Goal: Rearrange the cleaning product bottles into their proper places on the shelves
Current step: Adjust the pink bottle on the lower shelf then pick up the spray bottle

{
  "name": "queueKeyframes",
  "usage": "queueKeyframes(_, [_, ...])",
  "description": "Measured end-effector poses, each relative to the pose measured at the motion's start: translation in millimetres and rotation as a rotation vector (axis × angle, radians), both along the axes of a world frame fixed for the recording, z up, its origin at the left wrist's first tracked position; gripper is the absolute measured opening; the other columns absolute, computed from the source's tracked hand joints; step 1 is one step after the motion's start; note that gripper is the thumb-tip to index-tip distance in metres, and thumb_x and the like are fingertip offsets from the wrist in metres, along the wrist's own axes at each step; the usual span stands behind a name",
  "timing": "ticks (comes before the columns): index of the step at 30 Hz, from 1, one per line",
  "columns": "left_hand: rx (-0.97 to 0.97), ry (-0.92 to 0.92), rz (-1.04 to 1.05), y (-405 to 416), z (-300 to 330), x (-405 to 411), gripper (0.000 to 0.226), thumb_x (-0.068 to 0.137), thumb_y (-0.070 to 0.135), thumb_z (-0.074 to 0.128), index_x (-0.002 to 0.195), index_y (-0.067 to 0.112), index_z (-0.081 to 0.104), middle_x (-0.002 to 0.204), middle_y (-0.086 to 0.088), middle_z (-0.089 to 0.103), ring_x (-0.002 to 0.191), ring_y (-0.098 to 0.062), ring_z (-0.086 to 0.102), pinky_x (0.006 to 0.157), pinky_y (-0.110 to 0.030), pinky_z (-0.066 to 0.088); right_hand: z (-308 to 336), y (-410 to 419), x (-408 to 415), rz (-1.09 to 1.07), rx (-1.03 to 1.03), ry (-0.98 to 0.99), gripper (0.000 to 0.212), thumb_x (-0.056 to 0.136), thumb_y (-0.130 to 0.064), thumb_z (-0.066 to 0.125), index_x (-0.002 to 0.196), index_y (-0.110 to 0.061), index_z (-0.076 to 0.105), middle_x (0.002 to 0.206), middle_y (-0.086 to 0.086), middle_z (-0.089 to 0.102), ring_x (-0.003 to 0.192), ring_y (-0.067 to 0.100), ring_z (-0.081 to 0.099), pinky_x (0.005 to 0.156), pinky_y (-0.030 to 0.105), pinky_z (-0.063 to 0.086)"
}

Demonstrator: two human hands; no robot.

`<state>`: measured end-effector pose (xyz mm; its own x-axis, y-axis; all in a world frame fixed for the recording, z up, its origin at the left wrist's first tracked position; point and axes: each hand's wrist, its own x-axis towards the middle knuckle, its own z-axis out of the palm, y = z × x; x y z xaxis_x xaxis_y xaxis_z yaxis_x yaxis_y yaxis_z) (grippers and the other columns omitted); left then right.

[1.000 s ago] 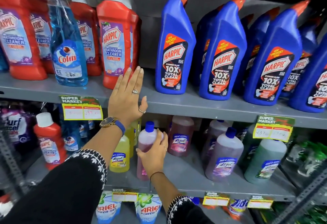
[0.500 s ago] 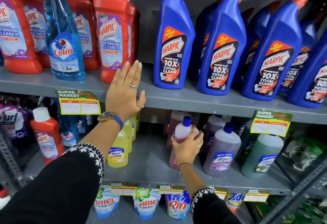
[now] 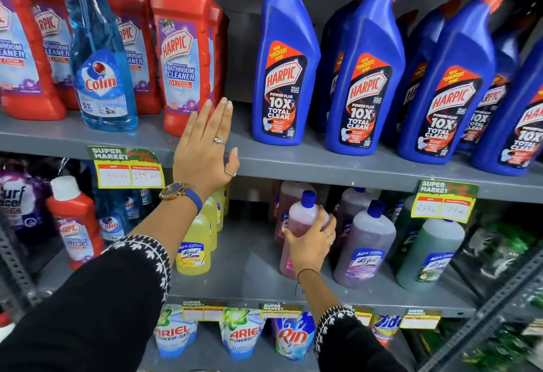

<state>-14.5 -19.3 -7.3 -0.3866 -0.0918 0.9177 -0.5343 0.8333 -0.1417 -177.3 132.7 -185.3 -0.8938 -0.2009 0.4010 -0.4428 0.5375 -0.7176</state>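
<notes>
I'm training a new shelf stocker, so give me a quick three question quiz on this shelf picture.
1. True or false: the left hand grips a bottle.
2. Which bottle does the right hand hold? A) yellow Lizol bottle B) pink Lizol bottle C) green Lizol bottle
3. Fill in: the Colin spray bottle stands among red Harpic ______ cleaner bottles.

Key: 1. False, it is open and flat at the upper shelf edge. 2. B. 3. Bathroom.
</notes>
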Motion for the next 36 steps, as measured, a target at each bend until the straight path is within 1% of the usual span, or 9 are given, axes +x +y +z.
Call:
queueKeyframes(10, [0.019, -0.021, -0.007, -1, 0, 0, 0.068, 0.085, 0.029, 0.041, 0.147, 0.005, 0.028, 0.15, -0.011, 0.034, 0.14, -0.028, 0.024, 0.118, -0.034, 0.008, -1, 13, 2, 0.091, 0.069, 0.004, 0.108, 0.067, -0.033, 0.083, 0.146, -0.029, 0.01, 0.156, 0.01, 0.01, 0.141, 0.033, 0.018, 0.107, 0.054, 0.035])
queueKeyframes(14, [0.047, -0.046, -0.017, -1, 1, 1, 0.068, 0.085, 0.03, 0.04, 0.147, 0.004, 0.028, 0.15, -0.012, 0.034, 0.14, -0.029, 0.024, 0.118, -0.035, 0.007, -2, 29, 11, 0.099, 0.212, -0.024, 0.109, 0.076, -0.043, 0.074, 0.149, -0.024, -0.005, 0.16, 0.008, 0.0, 0.145, 0.03, 0.01, 0.112, 0.055, 0.023])
queueKeyframes(19, [0.126, -0.116, -0.03, 3, 4, 4, 0.069, 0.086, 0.032, 0.037, 0.147, 0.002, 0.026, 0.152, -0.014, 0.03, 0.141, -0.028, 0.021, 0.118, -0.033, 0.002, -40, 59, 38, 0.162, 0.401, -0.06, 0.091, 0.088, -0.065, 0.035, 0.137, -0.022, -0.029, 0.16, 0.0, -0.01, 0.146, 0.023, -0.006, 0.118, 0.044, 0.007])
queueKeyframes(22, [0.174, -0.154, -0.043, 7, 9, 8, 0.07, 0.086, 0.033, 0.035, 0.148, 0.002, 0.025, 0.153, -0.014, 0.028, 0.142, -0.027, 0.02, 0.118, -0.031, 0.0, -72, 68, 72, 0.205, 0.521, 0.033, 0.089, 0.079, -0.076, 0.002, 0.142, -0.019, -0.023, 0.16, 0.0, 0.0, 0.146, 0.022, -0.005, 0.116, 0.041, 0.009])
queueKeyframes(24, [0.207, -0.154, -0.053, 11, 11, 12, 0.07, 0.087, 0.034, 0.036, 0.149, 0.004, 0.024, 0.154, -0.012, 0.026, 0.143, -0.026, 0.018, 0.118, -0.031, -0.002, -99, 61, 93, 0.254, 0.538, 0.113, 0.086, 0.081, -0.073, 0.015, 0.15, -0.023, -0.001, 0.16, -0.005, 0.004, 0.146, 0.02, -0.002, 0.116, 0.037, 0.006])
queueKeyframes(26, [0.224, -0.142, -0.063, 15, 7, 22, 0.07, 0.087, 0.034, 0.038, 0.149, 0.006, 0.023, 0.155, -0.01, 0.024, 0.144, -0.025, 0.016, 0.118, -0.03, -0.002, -120, 43, 117, 0.355, 0.569, 0.159, 0.095, 0.069, -0.065, 0.036, 0.15, -0.026, 0.005, 0.16, -0.008, -0.004, 0.146, 0.015, -0.007, 0.114, 0.034, -0.002])
queueKeyframes(29, [0.201, -0.173, -0.073, 6, -7, 51, 0.07, 0.087, 0.033, 0.041, 0.149, 0.008, 0.021, 0.155, -0.007, 0.024, 0.144, -0.023, 0.014, 0.118, -0.031, -0.001, -117, 7, 165, 0.522, 0.596, 0.201, 0.1, 0.063, -0.063, 0.039, 0.15, -0.025, 0.007, 0.16, -0.007, -0.003, 0.146, 0.014, -0.003, 0.11, 0.035, 0.013])
queueKeyframes(32, [0.176, -0.229, -0.026, -30, -17, 98, 0.07, 0.086, 0.033, 0.039, 0.149, 0.009, 0.02, 0.154, -0.009, 0.026, 0.143, -0.023, 0.015, 0.118, -0.031, 0.001, -101, -41, 216, 0.654, 0.607, 0.352, 0.089, 0.074, -0.063, 0.035, 0.15, -0.025, 0.009, 0.16, -0.005, -0.001, 0.147, 0.017, 0.002, 0.114, 0.034, 0.006])
queueKeyframes(36, [0.213, -0.151, 0.057, -89, -6, 167, 0.068, 0.087, 0.031, 0.039, 0.148, 0.008, 0.021, 0.151, -0.013, 0.031, 0.142, -0.026, 0.019, 0.117, -0.03, 0.0, -55, -103, 289, 0.815, 0.581, 0.476, 0.091, 0.066, -0.064, 0.045, 0.145, -0.027, 0.02, 0.158, -0.003, 0.009, 0.146, 0.02, -0.001, 0.111, 0.033, 0.007])
